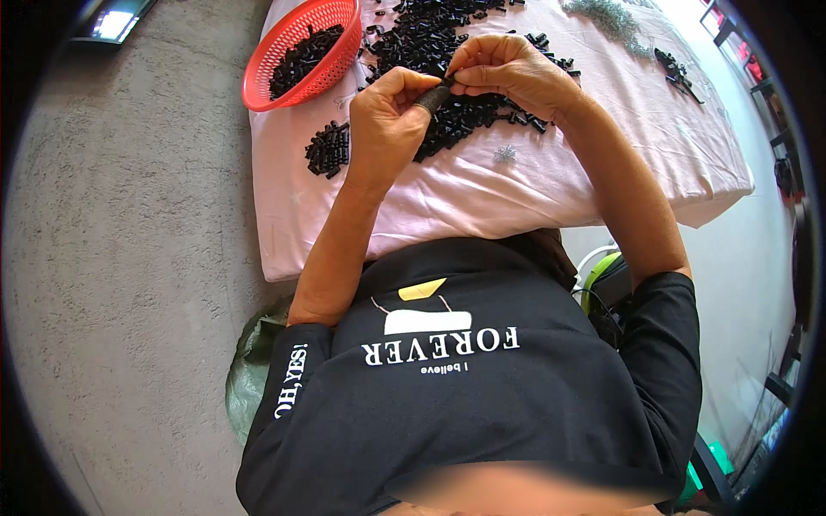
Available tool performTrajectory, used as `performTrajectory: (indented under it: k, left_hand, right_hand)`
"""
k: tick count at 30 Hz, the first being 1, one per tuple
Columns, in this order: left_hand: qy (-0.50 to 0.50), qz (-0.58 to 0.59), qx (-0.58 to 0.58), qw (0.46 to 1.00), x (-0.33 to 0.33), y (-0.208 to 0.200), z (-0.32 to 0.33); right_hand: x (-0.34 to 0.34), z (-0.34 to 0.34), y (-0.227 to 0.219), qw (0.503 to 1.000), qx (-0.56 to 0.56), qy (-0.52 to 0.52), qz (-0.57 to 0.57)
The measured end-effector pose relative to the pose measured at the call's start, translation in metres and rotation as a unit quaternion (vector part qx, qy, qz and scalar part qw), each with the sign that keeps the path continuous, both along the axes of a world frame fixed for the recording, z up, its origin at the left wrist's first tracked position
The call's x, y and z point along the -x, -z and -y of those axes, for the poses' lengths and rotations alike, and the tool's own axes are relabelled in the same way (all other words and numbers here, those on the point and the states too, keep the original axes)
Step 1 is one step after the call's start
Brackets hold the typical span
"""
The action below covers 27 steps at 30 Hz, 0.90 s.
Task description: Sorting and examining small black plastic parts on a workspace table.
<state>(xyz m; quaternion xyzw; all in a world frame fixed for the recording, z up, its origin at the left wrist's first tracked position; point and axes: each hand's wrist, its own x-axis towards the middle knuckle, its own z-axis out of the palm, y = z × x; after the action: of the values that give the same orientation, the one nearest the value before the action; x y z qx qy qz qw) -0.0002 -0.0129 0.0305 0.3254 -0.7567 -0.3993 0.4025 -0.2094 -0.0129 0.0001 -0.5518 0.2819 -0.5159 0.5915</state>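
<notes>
1. From my distant post I saw the left hand (pixel 385 129) and the right hand (pixel 514 76) meet at the fingertips, both closed in a pinch.
2. Between those tips was a small black piece (pixel 448 81), gripped from both sides; it was too small for me to make out its finer shape.
3. Just beside the grip, nearer the body, a dark finger cover (pixel 433 99) seemed to sit on a left-hand finger.
4. Beneath the grip and beyond it spread a heap of black pieces (pixel 449 133); a smaller cluster (pixel 327 150) lay to its left.
5. Farther left stood a red basket (pixel 342 64) with perforated walls, partly filled with similar pieces.
6. Right of the grip and nearer the body was a clear, silvery clump (pixel 505 154); well to the right and beyond lay a larger silvery pile (pixel 613 24) and a black bunch (pixel 678 76).
7. Everything rested on a pink cloth (pixel 482 202).
8. The writing I could read was on the black shirt (pixel 525 404), bodyward of the grip: bold white capitals and a smaller white line, both upside down to me, near a yellow patch (pixel 422 289). More white lettering ran along the left sleeve (pixel 291 381).
</notes>
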Motion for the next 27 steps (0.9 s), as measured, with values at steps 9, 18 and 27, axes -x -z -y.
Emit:
performTrajectory:
  k: [9,18,27]
  left_hand:
    - [-0.019,0.025,-0.005,0.999,-0.001,-0.008,-0.003]
    - [-0.029,-0.003,0.007,1.0,0.001,-0.01,-0.006]
    - [-0.019,-0.025,-0.013,0.999,0.002,-0.012,-0.009]
  right_hand:
    - [-0.002,-0.001,0.001,0.999,0.036,0.014,-0.009]
    - [-0.002,0.0,0.0,0.998,0.043,-0.004,0.048]
    - [-0.005,0.001,0.002,0.997,0.05,0.014,0.052]
